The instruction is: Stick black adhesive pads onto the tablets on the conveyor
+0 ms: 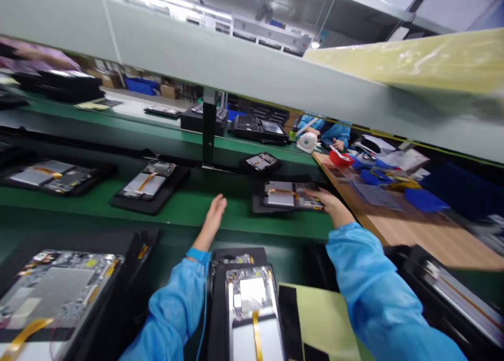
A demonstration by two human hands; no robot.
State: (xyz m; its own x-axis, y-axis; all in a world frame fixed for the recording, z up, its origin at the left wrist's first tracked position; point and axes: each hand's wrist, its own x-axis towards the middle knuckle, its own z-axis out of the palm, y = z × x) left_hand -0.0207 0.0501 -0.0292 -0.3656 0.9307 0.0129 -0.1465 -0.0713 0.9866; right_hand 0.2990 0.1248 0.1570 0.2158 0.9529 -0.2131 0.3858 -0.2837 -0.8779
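Observation:
At the right end of an opened tablet (281,194), my right hand (331,204) has its fingers over the edge, closed on it. The tablet's bare circuit board and battery show, with an orange ribbon cable across them; a black foam pad lies under it on the green bench. My left hand (212,220) reaches forward over the bench with fingers stretched out and nothing in them. Below and between my arms another opened tablet (254,303) rests on stacked black foam pads, its battery towards me. Both my sleeves are blue.
More opened tablets lie on black pads: one at mid left (147,182), a large one at lower left (59,287). Yellow-green sheets (326,319) sit by my right arm. A pale shelf beam (252,69) crosses overhead. A co-worker's hand (338,144) is beyond the wooden table (394,222).

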